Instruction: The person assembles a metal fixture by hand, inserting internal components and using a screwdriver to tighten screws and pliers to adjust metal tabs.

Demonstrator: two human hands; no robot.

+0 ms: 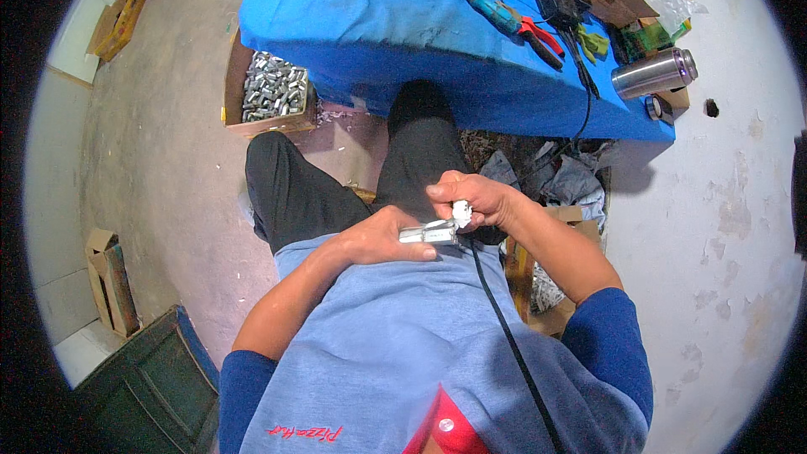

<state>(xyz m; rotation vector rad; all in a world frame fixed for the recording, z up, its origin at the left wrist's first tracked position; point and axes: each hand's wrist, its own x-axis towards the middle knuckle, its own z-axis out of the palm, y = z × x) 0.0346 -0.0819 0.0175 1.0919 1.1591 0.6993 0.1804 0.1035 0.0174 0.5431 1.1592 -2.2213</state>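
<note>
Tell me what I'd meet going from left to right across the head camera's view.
Narrow cardboard box → open carton of small metal pieces → left hand → silvery metal piece → right hand → red-handled tool → steel flask.

We see a blue-covered bench (336, 0) carrying teal-handled tool (494, 13), red-black pliers (538, 37), steel flask (651, 74), cable (582, 59); floor (160, 168) holds cardboard box (273, 124).
</note>
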